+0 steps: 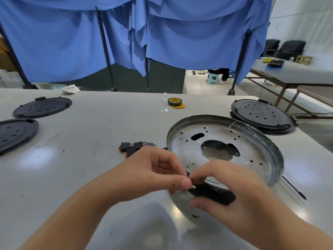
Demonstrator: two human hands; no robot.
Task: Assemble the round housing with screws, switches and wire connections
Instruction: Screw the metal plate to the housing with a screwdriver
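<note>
The round metal housing (234,134) lies tilted on the white table, its near rim raised toward me. A black part (214,193) sits at that near rim. My left hand (155,175) pinches a small silver screw (193,186) between thumb and fingertips just at the rim. My right hand (232,193) grips the housing's near edge, fingers curled under the black part, thumb and forefinger meeting the left fingertips. Several black and red rocker switches (135,147) lie on the table left of the housing.
Black round covers lie at the far left (43,107), the left edge (14,134) and, stacked, at the far right (261,116). A tape roll (175,102) sits mid-table at the back, a black screwdriver (293,188) right of the housing. Blue curtains hang behind.
</note>
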